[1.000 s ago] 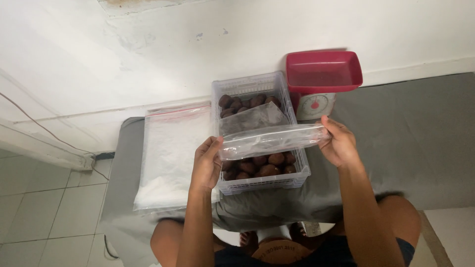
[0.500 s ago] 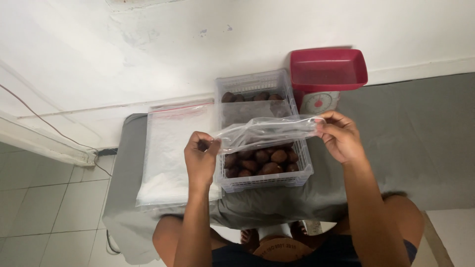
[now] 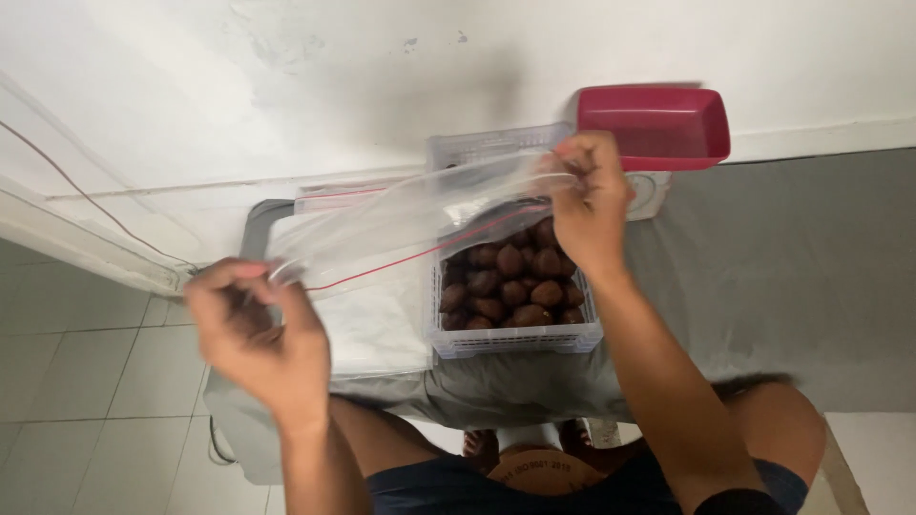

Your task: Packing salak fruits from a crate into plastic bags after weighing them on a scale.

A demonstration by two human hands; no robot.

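I have a clear zip-top plastic bag (image 3: 410,224) stretched between my two hands, held in the air above the grey-covered surface (image 3: 782,277). My left hand (image 3: 262,334) is pinched shut on the bag's near-left end, though that hand is blurred and I can't make out exactly which fingers carry the plastic. My right hand (image 3: 587,195) is closed on the far-right end, fingers curled over the edge. The bag's red seal line runs slantwise between my hands; whether the bag's mouth is open I cannot tell, since the film is see-through and smeared.

Under the bag sits a white slotted basket (image 3: 515,336) of brown, rounded fruits (image 3: 515,281); the bag and my right hand cover its far half. Beside it, to the left, lies a stack of flat clear bags (image 3: 382,329), partly hidden behind the one I hold. Behind my right hand a red tray (image 3: 658,124) rests on a scale (image 3: 649,195), most of which is hidden.
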